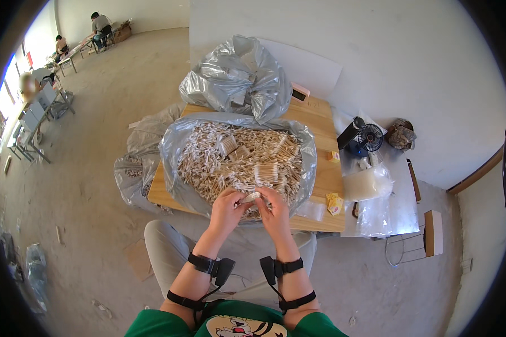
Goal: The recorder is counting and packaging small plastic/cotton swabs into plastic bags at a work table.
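Note:
My left hand and my right hand meet over the near side of a large open grey plastic bag. Between their fingers is a small bundle of cotton swabs, its white tips showing. Both hands are closed on it, the left at one side and the right at the other. Loose cotton swabs fill the bag in a jumbled heap. On the heap lie neater groups: one swab bundle just beyond my right hand, another bundle farther back.
Behind the open bag, a bunched silver bag stands on the wooden table. To the right, a metal-topped table holds a black fan and clear plastic bags. A translucent bag sits left. People work at far-left tables.

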Tool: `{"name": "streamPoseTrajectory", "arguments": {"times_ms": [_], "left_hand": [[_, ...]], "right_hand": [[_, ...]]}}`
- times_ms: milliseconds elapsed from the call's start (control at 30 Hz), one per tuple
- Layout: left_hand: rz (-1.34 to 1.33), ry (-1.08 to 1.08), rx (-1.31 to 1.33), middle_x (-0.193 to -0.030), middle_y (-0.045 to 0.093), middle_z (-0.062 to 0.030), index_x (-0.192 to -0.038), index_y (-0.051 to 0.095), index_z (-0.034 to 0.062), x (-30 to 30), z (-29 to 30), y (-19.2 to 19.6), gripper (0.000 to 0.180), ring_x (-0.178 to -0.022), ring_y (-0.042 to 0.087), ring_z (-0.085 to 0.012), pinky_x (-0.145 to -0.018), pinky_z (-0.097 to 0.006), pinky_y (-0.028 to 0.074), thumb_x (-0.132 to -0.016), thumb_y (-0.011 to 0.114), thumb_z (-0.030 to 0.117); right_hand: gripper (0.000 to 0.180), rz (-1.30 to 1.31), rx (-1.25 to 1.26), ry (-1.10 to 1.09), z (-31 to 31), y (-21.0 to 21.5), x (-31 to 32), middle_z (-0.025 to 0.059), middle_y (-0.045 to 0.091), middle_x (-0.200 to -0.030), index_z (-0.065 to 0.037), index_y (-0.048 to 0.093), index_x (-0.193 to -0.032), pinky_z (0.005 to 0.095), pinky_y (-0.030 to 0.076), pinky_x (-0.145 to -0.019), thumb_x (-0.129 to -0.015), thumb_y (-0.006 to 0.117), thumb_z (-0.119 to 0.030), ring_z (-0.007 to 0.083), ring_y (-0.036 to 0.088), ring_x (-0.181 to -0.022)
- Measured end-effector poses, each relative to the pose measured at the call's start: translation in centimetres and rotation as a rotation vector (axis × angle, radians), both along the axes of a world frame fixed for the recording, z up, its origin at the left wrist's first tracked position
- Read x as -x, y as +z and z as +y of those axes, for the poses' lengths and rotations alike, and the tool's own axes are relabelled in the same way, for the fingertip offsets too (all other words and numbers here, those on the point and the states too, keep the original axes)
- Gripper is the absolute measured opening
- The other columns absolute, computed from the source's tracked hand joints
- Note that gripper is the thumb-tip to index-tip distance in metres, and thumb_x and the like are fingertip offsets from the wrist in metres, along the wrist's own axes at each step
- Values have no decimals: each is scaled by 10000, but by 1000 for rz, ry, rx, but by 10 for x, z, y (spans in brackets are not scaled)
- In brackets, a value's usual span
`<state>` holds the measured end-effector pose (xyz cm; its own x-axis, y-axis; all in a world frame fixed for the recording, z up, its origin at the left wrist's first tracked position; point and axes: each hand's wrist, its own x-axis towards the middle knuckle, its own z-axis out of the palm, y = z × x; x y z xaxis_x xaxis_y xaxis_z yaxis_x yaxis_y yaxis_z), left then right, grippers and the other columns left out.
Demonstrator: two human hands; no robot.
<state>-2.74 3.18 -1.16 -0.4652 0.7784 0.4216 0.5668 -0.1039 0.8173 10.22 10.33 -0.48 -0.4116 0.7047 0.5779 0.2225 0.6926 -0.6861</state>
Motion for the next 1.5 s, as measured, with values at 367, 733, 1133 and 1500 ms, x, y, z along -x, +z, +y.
{"name": "streamPoseTrajectory", "arguments": {"times_ms": [367,733,1133,1500], "left_hand": [[-246,4,-19,-739,568,-26,-836,663,12,4,13,-7,179,-603,515,-108,-561,-230,430,-691,759,55],[-340,61,-30,-715,538,1,-737,603,3,8,32,-15,100,-639,479,-72,-566,-214,391,-776,691,29],[-539,-42,9,-658,512,10,-793,574,9,11,38,-8,134,-583,445,-62,-520,-222,373,-845,646,110],[-670,88,-79,-733,505,11,-848,501,48,17,35,-25,119,-646,446,-52,-583,-204,392,-941,502,122]], "right_hand": [[67,352,632,124,14,-26,17,39,640,-876,-12,611,-902,217,444,-694,-854,625,-55,70,550,-773],[46,544,872,99,22,-22,28,1,612,-823,-21,595,-892,186,412,-688,-878,598,-64,52,525,-747],[50,74,327,-49,39,-10,45,57,549,-677,-30,552,-862,264,427,-530,-890,559,-71,145,537,-584],[324,482,806,-10,21,-49,28,55,600,-901,-42,526,-1023,244,452,-697,-979,401,-337,114,557,-795]]}}
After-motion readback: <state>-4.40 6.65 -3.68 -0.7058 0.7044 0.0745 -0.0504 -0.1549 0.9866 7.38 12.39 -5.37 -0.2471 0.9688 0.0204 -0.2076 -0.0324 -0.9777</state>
